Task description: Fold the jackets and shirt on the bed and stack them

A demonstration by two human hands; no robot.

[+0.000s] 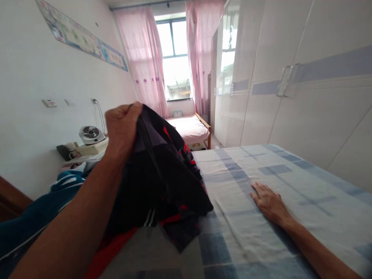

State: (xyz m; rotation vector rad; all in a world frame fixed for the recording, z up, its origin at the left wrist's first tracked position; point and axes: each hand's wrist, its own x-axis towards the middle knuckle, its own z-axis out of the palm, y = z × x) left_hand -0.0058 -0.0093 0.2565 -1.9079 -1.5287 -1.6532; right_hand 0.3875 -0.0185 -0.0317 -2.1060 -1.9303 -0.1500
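Observation:
My left hand (123,126) is closed on the top edge of a black jacket (162,174) with red and grey patches and what looks like a zip. Raised in front of me, the jacket hangs down so that its lower part meets the bed. My right hand (269,203) lies palm down with fingers stretched out on the blue-and-white checked bed sheet (238,228), holding nothing. Teal clothing (40,205) is heaped at the left, and a piece of red cloth (113,252) shows beneath the jacket.
Behind the heap, a small white fan (91,133) stands on a cluttered surface by the wall. Tall white wardrobes (316,112) line the right side. Beyond the bed are a second, pink-covered bed (188,128) and a window (176,58) with pink curtains (142,50).

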